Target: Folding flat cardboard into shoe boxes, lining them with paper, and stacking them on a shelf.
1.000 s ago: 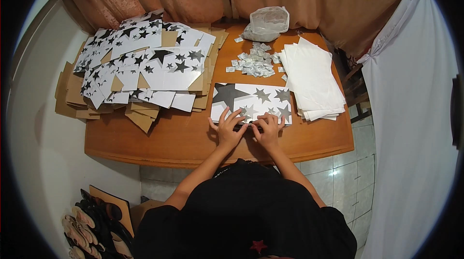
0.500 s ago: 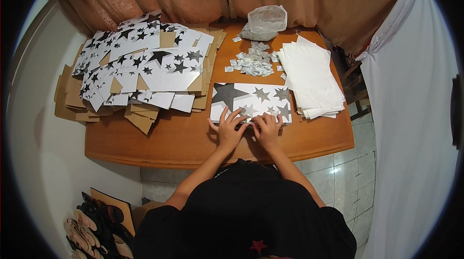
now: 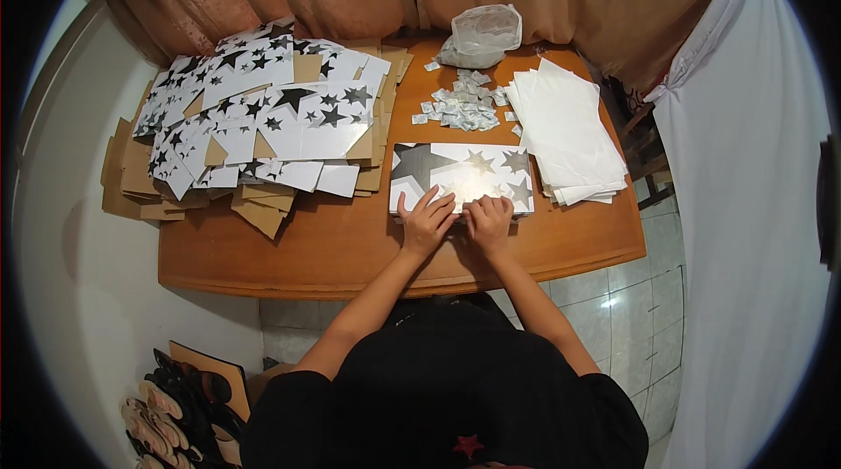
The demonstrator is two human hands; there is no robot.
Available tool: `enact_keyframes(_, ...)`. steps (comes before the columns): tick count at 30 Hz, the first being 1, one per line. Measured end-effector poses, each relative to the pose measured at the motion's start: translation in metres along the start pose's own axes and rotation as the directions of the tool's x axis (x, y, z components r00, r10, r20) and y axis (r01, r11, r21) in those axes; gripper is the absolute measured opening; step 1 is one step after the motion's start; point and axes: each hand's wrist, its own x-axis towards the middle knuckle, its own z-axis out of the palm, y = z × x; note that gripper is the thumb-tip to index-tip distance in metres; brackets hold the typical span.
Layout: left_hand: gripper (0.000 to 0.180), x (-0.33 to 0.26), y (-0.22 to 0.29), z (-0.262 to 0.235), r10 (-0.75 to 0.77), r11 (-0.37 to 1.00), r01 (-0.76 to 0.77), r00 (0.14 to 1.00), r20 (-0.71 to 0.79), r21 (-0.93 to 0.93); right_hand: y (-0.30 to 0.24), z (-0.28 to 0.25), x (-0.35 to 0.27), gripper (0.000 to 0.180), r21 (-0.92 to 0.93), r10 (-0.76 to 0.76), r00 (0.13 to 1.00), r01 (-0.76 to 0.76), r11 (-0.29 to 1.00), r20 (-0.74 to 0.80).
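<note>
A flat cardboard box [image 3: 501, 160], white with black and grey stars, lies in front of me near the table's front edge. My left hand [image 3: 427, 222] rests on its front edge, fingers spread over the lid and thumb to the side. Close beside it, my right hand [image 3: 488, 219] has its fingers bent together over the same edge. The fingertips of both hands nearly meet at the middle of that edge. My hands partly hide the box's front side.
Star-printed cardboard pieces [image 3: 307, 134] pile up on the wooden table [image 3: 263, 263] at left. Behind the box lie small clear-and-white sachets [image 3: 464, 108] and an open plastic bag [image 3: 477, 49]. White paper sheets [image 3: 569, 132] are stacked at right. Shoes [image 3: 162, 416] stand at lower left.
The whole view has shifted slightly. The box's front side shows a little more below the lid, and my right fingers are more bent. Both hands stay at the front edge.
</note>
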Motion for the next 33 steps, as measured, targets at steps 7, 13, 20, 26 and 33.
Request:
enact_keyframes(7,0.015,0.0,-0.002,-0.005,0.022,0.996,-0.021,1.0,0.004,-0.082,0.05,-0.017,0.061,0.033,0.071,0.125,0.983,-0.116,0.991,-0.134)
enact_keyframes(13,0.013,-0.024,0.001,-0.031,-0.155,0.988,0.156,0.987,-0.049,0.007,0.074,-0.036,0.068,0.047,-0.08,0.358,0.839,-0.358,0.93,0.411)
enact_keyframes(20,0.057,-0.08,0.038,-0.051,-0.497,0.846,0.443,0.857,-0.138,-0.295,0.079,-0.061,0.003,0.045,0.212,0.285,0.732,-0.505,0.836,0.619)
enact_keyframes(26,0.066,-0.138,0.088,-0.018,-0.815,0.484,0.802,0.559,0.155,-0.35,0.062,-0.069,-0.051,0.052,0.486,0.043,0.575,-0.727,0.485,0.817)
enact_keyframes(33,0.073,-0.15,0.13,-0.017,-0.824,0.411,0.724,0.555,0.114,-0.555,0.042,-0.093,-0.097,0.059,0.587,-0.169,0.576,-0.69,0.423,0.799)
